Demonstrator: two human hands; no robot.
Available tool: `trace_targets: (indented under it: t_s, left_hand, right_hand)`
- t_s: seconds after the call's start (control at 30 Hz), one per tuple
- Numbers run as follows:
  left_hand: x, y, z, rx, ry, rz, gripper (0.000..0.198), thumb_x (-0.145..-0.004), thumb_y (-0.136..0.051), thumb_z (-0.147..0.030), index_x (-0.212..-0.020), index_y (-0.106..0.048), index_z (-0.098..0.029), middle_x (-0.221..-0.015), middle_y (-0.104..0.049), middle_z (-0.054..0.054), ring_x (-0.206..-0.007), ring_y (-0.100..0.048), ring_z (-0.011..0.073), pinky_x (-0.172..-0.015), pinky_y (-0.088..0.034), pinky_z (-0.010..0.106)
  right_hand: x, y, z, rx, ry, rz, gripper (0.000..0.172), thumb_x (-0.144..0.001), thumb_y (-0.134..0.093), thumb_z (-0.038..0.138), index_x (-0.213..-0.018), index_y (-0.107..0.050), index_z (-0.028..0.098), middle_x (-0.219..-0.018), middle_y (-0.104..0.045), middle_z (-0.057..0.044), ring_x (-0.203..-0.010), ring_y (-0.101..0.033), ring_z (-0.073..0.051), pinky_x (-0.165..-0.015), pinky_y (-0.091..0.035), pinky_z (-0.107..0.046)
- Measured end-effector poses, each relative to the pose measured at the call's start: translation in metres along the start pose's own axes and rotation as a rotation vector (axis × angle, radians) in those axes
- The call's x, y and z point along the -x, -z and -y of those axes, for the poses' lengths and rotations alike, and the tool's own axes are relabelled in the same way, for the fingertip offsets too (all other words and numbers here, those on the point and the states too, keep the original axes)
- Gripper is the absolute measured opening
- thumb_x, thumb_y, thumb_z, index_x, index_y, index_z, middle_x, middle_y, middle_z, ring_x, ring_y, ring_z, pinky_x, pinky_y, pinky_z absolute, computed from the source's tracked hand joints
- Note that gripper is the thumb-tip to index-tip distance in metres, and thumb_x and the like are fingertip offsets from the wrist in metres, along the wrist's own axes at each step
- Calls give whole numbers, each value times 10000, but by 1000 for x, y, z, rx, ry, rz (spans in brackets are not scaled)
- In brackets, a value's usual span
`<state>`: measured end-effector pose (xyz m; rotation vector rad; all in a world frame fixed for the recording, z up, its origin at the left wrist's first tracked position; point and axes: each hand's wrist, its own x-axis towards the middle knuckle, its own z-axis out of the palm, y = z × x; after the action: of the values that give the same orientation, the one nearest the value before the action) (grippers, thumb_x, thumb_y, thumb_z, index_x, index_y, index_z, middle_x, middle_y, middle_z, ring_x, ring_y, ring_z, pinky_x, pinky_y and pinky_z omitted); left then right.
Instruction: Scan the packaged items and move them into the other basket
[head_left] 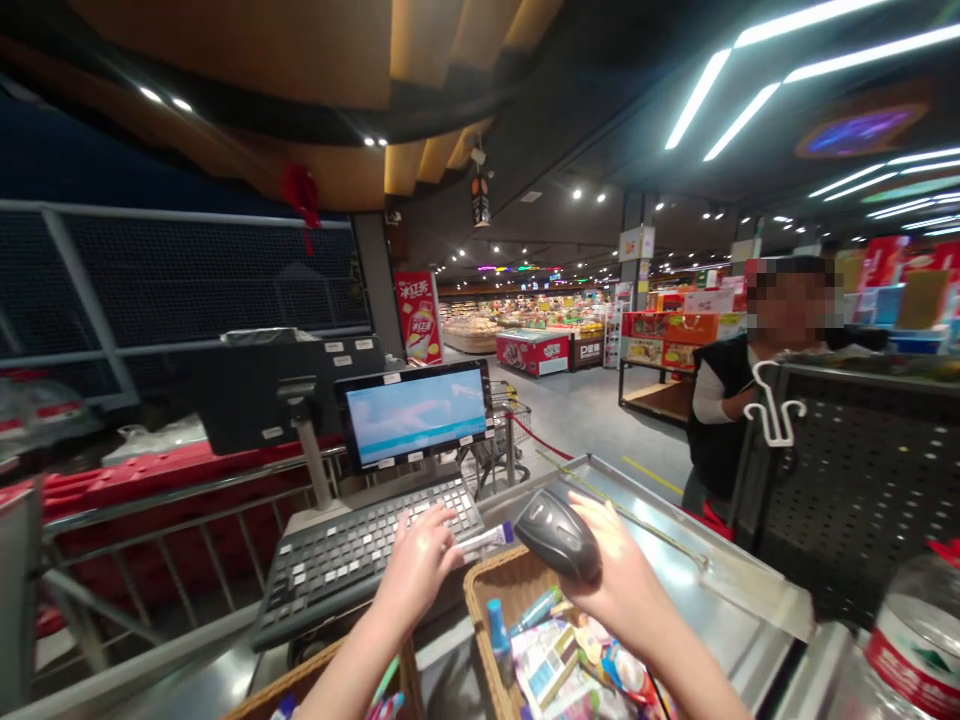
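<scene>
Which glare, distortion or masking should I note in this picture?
Head view: glare whitens the metal counter beside the right hand; ceiling strip lights burn white; the bottle at right looks stretched, probably by the wide lens; pixelation covers the face of another person.

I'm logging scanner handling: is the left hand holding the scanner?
No, the right hand holds the black scanner, while the left hand holds a slim white item.
</scene>
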<state>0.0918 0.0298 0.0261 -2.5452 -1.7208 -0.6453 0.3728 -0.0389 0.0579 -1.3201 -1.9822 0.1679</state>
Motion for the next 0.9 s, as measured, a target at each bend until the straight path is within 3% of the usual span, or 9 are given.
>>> trace_targets:
  t_s: [0.27,0.43,0.6,0.9]
  left_hand:
    - [24,38,28,-46,63,-12,143,-860,-563,-187,-749,-647,-219,-1362,-634,52,-1407,-425,296,-1175,-138,660]
    - [35,56,40,-55,114,-17,196,-867,-515,-187,-731,-654,-216,-1373,-626,58,-1432,-386,305,-1160,-130,684]
    - [45,67,52,-55,162,-14,197,-860,-516,-196,-723,-657,-214,-1381,-619,53,-1440,-370,304,-1159,-130,682]
    - [68,79,65,-27,228,-28,201,-859,-518,-216,-716,-658,-220,-1383,-618,49,-1448,-355,303,-1161,-131,679]
  right_hand:
    - [-8,-16,32,-34,50,-23,482,-703,-604,223,-1177,-686,246,-1325,-651,-110,-1377,-452,-398,-1171,-195,-678]
    - [-9,-27,52,-48,50,70,453,-690,-600,192,-1127,-711,234,-1316,-653,-120,-1384,-438,-404,-1165,-177,-694]
    - [-3,-47,67,-70,59,180,483,-674,-598,193,-1144,-702,237,-1283,-665,-116,-1389,-431,-401,-1168,-165,-685]
    - [5,-73,86,-102,95,268,548,-623,-570,158,-1148,-698,243,-1240,-682,-102,-1377,-450,-380,-1171,-168,-667]
